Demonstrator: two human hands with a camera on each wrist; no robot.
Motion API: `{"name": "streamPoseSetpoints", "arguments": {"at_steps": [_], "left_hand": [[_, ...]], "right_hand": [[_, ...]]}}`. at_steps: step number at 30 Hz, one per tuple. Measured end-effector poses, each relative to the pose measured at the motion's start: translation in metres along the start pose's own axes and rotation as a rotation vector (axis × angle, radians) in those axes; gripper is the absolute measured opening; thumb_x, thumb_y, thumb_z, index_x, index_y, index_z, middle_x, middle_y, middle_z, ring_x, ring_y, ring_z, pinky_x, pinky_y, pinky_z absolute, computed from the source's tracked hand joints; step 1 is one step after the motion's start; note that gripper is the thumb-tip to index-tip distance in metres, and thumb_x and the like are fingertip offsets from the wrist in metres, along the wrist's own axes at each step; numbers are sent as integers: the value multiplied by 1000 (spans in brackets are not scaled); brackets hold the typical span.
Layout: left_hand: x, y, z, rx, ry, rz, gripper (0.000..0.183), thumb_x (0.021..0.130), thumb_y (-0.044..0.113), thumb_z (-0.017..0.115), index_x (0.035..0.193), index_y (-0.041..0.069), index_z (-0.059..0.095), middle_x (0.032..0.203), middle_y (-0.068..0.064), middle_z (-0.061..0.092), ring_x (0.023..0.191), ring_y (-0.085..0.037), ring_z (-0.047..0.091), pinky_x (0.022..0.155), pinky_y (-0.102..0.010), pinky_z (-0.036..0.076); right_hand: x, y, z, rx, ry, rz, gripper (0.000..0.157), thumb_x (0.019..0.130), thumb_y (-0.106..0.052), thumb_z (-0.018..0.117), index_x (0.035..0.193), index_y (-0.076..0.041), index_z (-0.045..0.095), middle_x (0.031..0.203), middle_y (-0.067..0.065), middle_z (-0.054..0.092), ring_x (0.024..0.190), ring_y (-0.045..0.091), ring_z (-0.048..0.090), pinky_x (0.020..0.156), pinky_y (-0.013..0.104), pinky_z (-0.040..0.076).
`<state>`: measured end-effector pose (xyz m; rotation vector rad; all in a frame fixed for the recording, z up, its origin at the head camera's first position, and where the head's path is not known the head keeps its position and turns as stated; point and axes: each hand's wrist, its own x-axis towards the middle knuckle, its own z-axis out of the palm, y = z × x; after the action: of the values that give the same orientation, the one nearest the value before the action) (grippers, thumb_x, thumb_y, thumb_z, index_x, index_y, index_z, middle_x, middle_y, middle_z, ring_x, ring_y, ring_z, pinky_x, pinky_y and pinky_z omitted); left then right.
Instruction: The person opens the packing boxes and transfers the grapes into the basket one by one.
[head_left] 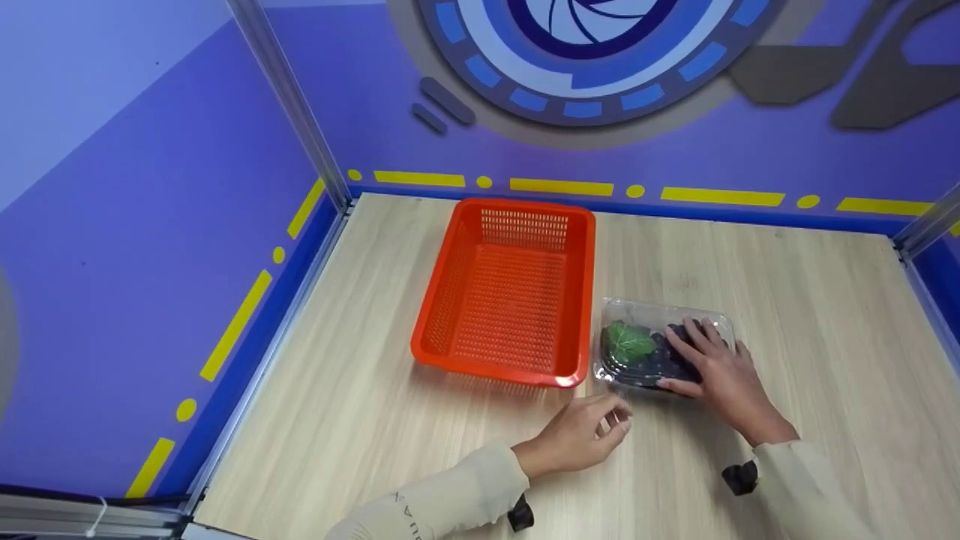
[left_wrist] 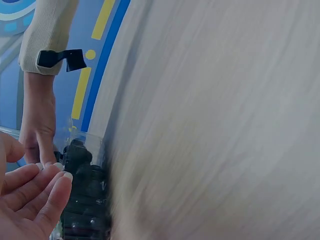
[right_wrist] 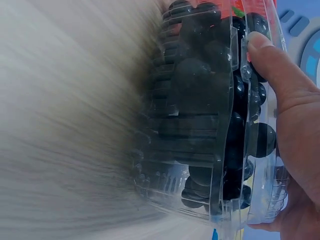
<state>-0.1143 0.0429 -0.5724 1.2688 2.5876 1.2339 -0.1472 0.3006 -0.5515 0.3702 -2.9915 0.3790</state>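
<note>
A clear plastic clamshell box (head_left: 660, 310) sits on the table with dark grapes (head_left: 661, 360) and a green leaf (head_left: 628, 343) showing through it. My right hand (head_left: 726, 381) rests on the right part of its lid, fingers spread across the top. In the right wrist view, the thumb (right_wrist: 277, 67) lies along the lid's edge near a clasp; the other fingers are mostly hidden. Just in front of the box, my left hand (head_left: 581, 433) hovers with loosely bent fingers and holds nothing. The left wrist view shows its fingers (left_wrist: 37, 195) overlapping the box's end.
An orange-red plastic basket (head_left: 502, 372) with slotted walls stands left of the box, nothing in it. Its right side is close to the box. Beneath is a light wood-grain table (head_left: 352, 375). Blue-purple printed panels (head_left: 360, 112) rise at the back and left.
</note>
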Motion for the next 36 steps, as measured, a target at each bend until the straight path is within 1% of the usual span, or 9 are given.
{"name": "streamPoseSetpoints", "arguments": {"at_steps": [3, 5, 14, 19, 21, 24, 28, 32, 36], "left_hand": [[-2, -1, 6, -16, 7, -2, 13, 97, 17, 54, 104, 9, 62, 91, 3, 67, 78, 3, 60, 67, -2, 45], [-2, -2, 9, -47, 6, -28, 13, 97, 17, 54, 103, 9, 63, 90, 3, 68, 78, 3, 60, 67, -4, 47], [-1, -7, 17, -269, 10, -221, 16, 97, 18, 54, 104, 8, 64, 94, -2, 71, 82, 5, 60, 73, -7, 48], [1, -10, 19, -397, 29, -354, 18, 98, 20, 54, 103, 7, 65, 91, -4, 72, 76, 5, 59, 71, -11, 50], [2, -13, 20, -458, 43, -409, 18, 98, 20, 54, 102, 6, 65, 90, -7, 73, 71, 2, 60, 66, -13, 50], [5, -16, 24, -555, 68, -476, 18, 98, 18, 54, 99, 4, 65, 88, -13, 72, 67, -10, 64, 57, -15, 51], [10, -18, 28, -644, 96, -543, 20, 99, 18, 53, 96, 1, 65, 85, -16, 71, 64, -19, 64, 51, -20, 51], [16, -18, 32, -718, 121, -596, 25, 99, 19, 52, 95, -2, 65, 83, -18, 71, 61, -19, 62, 50, -29, 54], [20, -18, 35, -777, 139, -630, 32, 102, 22, 48, 94, -4, 65, 82, -20, 71, 63, -31, 64, 53, -39, 56]], "right_hand": [[-1, 0, 2, -3, 18, 0, 78, 76, -54, 72, 141, -16, 50, 150, 21, 40, 139, 46, 32, 102, 76, 24], [-2, 0, 3, 2, 30, -1, 77, 76, -53, 72, 140, -16, 51, 149, 21, 41, 139, 46, 33, 102, 76, 24], [-2, -2, 1, 37, 29, 21, 74, 78, -52, 71, 140, -16, 51, 149, 20, 41, 140, 45, 32, 104, 75, 20], [-2, -1, 2, 36, 40, 8, 74, 78, -51, 72, 139, -16, 52, 149, 20, 42, 139, 45, 33, 104, 75, 21], [-2, -1, 3, 37, 44, 5, 73, 78, -51, 72, 139, -16, 52, 148, 20, 43, 139, 44, 33, 104, 75, 22], [-3, 0, 3, 45, 47, 3, 73, 78, -49, 72, 139, -16, 52, 148, 21, 43, 139, 45, 33, 104, 75, 21], [-3, 0, 3, 48, 52, -1, 72, 78, -49, 72, 139, -15, 53, 147, 21, 44, 138, 45, 34, 104, 74, 21], [-3, 1, 2, 53, 62, -14, 71, 78, -47, 73, 138, -14, 54, 147, 21, 45, 138, 45, 35, 103, 74, 23], [-3, 1, 1, 58, 56, -12, 71, 78, -48, 72, 137, -14, 54, 146, 21, 45, 138, 44, 36, 103, 74, 23]]}}
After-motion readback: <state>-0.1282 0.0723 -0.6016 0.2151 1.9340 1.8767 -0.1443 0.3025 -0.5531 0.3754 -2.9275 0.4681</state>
